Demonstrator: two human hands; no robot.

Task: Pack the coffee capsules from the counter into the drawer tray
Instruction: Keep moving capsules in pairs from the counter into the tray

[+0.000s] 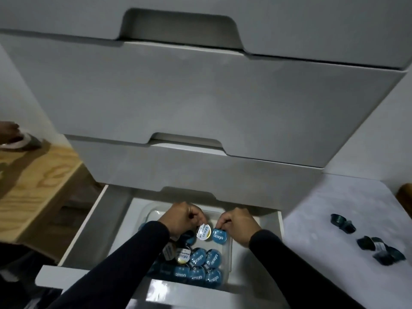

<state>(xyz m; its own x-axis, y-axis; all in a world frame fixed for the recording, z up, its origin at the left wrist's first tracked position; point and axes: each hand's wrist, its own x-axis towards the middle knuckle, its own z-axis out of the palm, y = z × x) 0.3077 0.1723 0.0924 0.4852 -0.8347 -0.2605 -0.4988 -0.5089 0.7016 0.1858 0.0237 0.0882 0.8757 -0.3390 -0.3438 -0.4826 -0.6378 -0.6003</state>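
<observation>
**Two hands lower coffee capsules into a tray in an open drawer**

Seen from a head-worn camera looking down, a white drawer (93, 219) stands pulled open below a stack of closed white drawers. Inside it sits a clear plastic tray (227, 248), the landmark for everything here.

Both hands hover over the far half of the tray, where bare tray floor shows. The left hand (180, 217) pinches a white-lidded capsule (204, 231) by its rim. The right hand (236, 221) pinches a blue-lidded capsule (219, 235) the same way. The two capsules hang just beside each other, between the hands, each below its own fingertips. Their foil lids are tilted up toward the camera, so each capsule's axis, lid to base, points down and away into the tray.

The near half of the tray holds packed capsules (200, 266), mostly blue lids facing up, with one or two white ones at the tray's left side.

To the right of the tray, on the white bench (334, 208), dark loose capsules (379, 248) lie on their sides in two small clusters. They are nearer the right hand than the left, so the right hand likely fetches them next.

To the far left of the tray, another person's hand (9, 130) rests on a wooden surface (44, 175); its grasp cannot be made out.
</observation>
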